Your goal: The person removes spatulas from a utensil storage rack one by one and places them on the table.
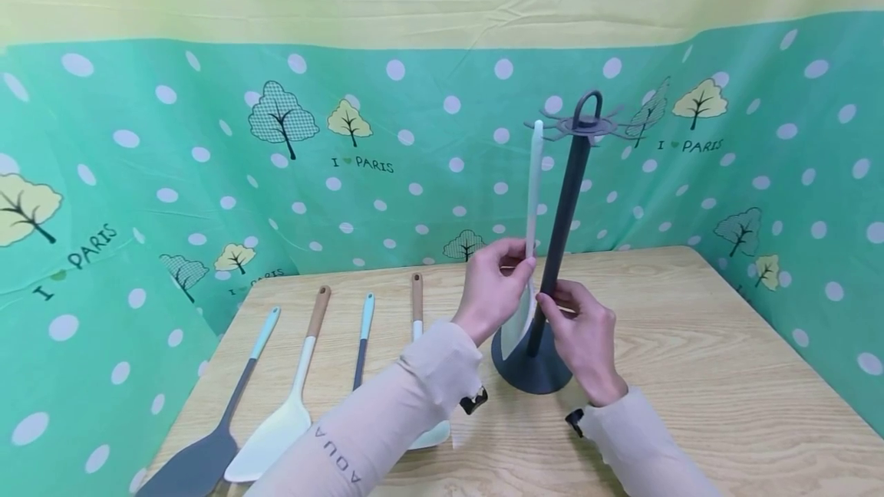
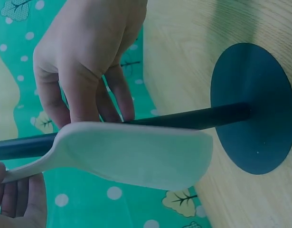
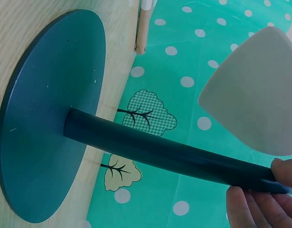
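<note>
A pale silicone spatula [image 1: 534, 190] stands upright, blade down, with my left hand [image 1: 493, 282] pinching it low on its handle. Its broad pale blade [image 2: 141, 156] lies alongside the post in the left wrist view. In the head view the handle's top overlaps a hook of the dark utensil stand [image 1: 566, 213]. My right hand [image 1: 585, 332] holds the stand's post, thumb on one side and fingers on the other. The post leans slightly, rising from a round dark base [image 2: 255, 142] to a ring of hooks [image 1: 587, 126] under a loop.
On the table's left lie a dark turner [image 1: 196, 459] with a blue handle, a white turner [image 1: 276, 436] with a brown handle, a blue-handled utensil [image 1: 364, 320] and a brown-handled one [image 1: 417, 297], partly hidden by my left sleeve. A green dotted curtain [image 1: 373, 228] hangs behind.
</note>
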Motion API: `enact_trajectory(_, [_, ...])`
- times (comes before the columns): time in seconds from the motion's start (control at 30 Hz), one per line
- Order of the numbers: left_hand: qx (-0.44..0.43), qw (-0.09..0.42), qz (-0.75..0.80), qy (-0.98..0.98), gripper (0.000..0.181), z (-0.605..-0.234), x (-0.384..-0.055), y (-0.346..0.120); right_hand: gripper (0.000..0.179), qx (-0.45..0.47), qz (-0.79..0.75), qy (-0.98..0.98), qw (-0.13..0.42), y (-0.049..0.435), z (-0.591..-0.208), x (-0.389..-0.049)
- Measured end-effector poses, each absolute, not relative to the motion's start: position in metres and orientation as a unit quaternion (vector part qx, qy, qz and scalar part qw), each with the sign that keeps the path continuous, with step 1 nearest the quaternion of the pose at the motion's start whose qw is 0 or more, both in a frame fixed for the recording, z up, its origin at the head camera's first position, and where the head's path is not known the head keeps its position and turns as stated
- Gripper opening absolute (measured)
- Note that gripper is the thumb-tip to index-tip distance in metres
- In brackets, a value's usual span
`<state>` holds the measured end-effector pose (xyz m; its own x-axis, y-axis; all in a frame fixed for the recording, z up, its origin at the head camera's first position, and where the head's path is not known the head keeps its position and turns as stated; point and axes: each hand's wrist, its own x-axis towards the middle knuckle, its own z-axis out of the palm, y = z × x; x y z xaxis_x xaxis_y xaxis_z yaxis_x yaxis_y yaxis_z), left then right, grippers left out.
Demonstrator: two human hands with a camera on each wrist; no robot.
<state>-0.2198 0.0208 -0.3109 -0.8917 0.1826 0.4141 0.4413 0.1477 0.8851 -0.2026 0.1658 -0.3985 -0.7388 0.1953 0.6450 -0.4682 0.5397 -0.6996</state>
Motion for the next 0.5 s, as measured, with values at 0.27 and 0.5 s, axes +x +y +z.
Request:
enact_trajectory(0.27, [-0.208, 0.103, -0.627, -0.744, 0.013, -0.3139, -0.2145, 0.0177, 0.023, 0.082, 0.473, -0.807, 0.343, 0.1655, -0.3972, -0.201])
enact_trajectory(0.5, [-0.203, 0.097, -0.636, -0.738, 0.015, -0.3143, -0.2097, 0.0159, 0.022, 0.081, 0.473, -0.808, 0.342, 0.1655, -0.3974, -0.201])
